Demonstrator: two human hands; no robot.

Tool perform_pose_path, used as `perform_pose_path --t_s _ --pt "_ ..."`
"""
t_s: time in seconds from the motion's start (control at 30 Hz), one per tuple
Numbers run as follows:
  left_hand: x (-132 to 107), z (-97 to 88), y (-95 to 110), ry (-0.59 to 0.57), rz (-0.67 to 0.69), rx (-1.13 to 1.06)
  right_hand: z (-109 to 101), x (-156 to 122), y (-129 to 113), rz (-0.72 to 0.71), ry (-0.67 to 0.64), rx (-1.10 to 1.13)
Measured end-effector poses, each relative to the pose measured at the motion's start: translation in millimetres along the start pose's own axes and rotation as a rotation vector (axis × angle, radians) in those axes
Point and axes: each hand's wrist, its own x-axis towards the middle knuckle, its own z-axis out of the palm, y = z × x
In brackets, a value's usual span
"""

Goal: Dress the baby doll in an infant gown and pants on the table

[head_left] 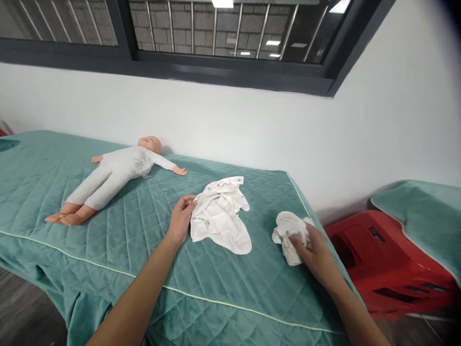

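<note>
A crumpled white baby garment (221, 216) with small teal prints lies on the green quilted cover. At its left edge is my left hand (183, 218), with fingers curled and thumb and forefinger closed on the fabric. Farther right, my right hand (317, 254) grips a small bunched white cloth piece (291, 230) with greenish marks, just over the cover. The folds hide its exact kind. On the left, a baby doll (122, 170) in a white long-sleeved suit lies on its back, apart from both hands, its head toward the wall.
The green quilted cover (230, 283) drapes over the front edge of the bed or table. Behind it rises a white wall (252, 129) with a dark-framed barred window (230, 69). A red plastic stool (382, 254), partly under another green cloth (425, 211), stands at the right.
</note>
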Motion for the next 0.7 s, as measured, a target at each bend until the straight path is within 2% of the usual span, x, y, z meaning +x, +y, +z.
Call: perform_pose_path --t_s 0.07,0.23,0.4,0.5,0.7 --pt "0 0.0 0 0.002 -0.002 0.003 12 1 0 -0.1 -0.083 -0.153" --pt "1 -0.7 -1 0.024 0.004 -0.002 12 10 -14 -0.056 -0.225 -0.344" --pt "1 -1.7 -2 0.006 -0.001 -0.009 12 5 -36 -0.031 -0.203 -0.343" --pt "1 -1.8 -2 0.007 0.01 -0.008 2 0 -41 -0.009 -0.205 -0.291" --pt "1 -2.1 -2 0.003 0.009 -0.003 -38 -3 -30 0.14 0.026 -0.409"
